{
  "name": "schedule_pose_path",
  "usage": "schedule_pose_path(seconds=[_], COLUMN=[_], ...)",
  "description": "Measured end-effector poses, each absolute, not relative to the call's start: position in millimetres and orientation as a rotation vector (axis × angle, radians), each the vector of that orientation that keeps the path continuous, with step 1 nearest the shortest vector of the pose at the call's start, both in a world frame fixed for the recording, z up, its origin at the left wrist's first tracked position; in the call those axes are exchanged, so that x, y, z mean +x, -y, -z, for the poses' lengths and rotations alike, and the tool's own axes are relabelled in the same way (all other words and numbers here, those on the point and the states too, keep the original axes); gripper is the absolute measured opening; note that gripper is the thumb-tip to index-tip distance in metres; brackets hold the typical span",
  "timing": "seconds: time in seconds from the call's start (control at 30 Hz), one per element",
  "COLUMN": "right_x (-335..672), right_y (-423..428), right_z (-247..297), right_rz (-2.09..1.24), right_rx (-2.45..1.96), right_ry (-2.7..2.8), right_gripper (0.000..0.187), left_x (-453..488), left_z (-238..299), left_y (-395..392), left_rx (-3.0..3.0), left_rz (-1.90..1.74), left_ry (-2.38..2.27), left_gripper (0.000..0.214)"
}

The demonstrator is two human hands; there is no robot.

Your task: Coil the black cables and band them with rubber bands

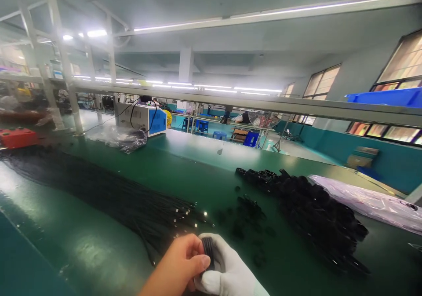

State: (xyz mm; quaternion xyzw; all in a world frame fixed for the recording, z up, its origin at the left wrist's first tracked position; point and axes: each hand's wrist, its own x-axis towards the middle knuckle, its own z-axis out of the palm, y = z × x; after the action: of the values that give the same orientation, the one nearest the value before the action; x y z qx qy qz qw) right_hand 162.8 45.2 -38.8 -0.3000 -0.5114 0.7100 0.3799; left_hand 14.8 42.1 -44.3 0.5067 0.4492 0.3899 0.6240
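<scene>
At the bottom middle, my bare left hand [184,263] and my white-gloved right hand [232,269] meet around a small black coiled cable [208,248]. My left thumb and fingers pinch its near side, while the gloved fingers wrap its other side. Much of the coil is hidden by the hands. Just beyond them lie the shiny metal ends of a long bundle of black cables [99,190], which stretches away to the left. A big heap of black coiled cables [316,217] rests to the right, with some small dark pieces [249,210] beside it.
The green table [184,173] carries a clear plastic bag [115,137], a white and blue machine [141,118] and a red box [18,137]. Pinkish plastic bags [365,199] lie behind the heap. A shelf rail [263,104] crosses above, holding a blue tray [389,97].
</scene>
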Motion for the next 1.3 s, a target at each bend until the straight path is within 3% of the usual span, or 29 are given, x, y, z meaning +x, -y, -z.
schedule_pose_path(seconds=[0.17, 0.27, 0.37, 0.43, 0.5, 0.7, 1.07, 1.3], right_x=[161.8, 161.3, 161.1, 160.9, 160.4, 159.5, 157.4, 160.9], right_y=[-41.4, -38.8, -36.3, -35.4, -36.1, -43.5, -48.1, -41.1], right_z=[39.2, 37.5, 34.2, 31.3, 28.6, 31.0, 38.7, 29.6], right_rz=[-1.941, -2.036, -2.025, -2.016, -1.946, -1.911, -1.856, -2.089], right_rx=[-0.688, -0.6, -0.636, -0.679, -0.749, -0.744, -0.706, -0.454], right_ry=[1.201, 1.096, 1.019, 0.979, 1.071, 1.228, 1.194, 0.962], right_gripper=[0.052, 0.052, 0.054, 0.054, 0.053, 0.048, 0.063, 0.035], left_x=[12.6, 7.9, 4.7, 4.6, 6.3, 11.7, 12.3, 19.4], left_z=[48.9, 35.2, 19.5, 14.2, 16.6, 39.9, 24.5, 18.7], left_y=[-38.2, -36.2, -33.6, -31.3, -29.8, -36.4, -51.1, -57.8], left_rx=[1.061, 1.084, 1.294, 1.559, 1.861, 2.193, 2.084, 2.143], left_rz=[-0.908, -0.888, -0.892, -0.973, -1.096, -1.464, -1.263, -1.158], left_ry=[-0.933, -0.868, -1.103, -1.334, -1.422, -1.219, -1.266, -1.389], left_gripper=[0.035, 0.03, 0.02, 0.014, 0.032, 0.034, 0.035, 0.034])
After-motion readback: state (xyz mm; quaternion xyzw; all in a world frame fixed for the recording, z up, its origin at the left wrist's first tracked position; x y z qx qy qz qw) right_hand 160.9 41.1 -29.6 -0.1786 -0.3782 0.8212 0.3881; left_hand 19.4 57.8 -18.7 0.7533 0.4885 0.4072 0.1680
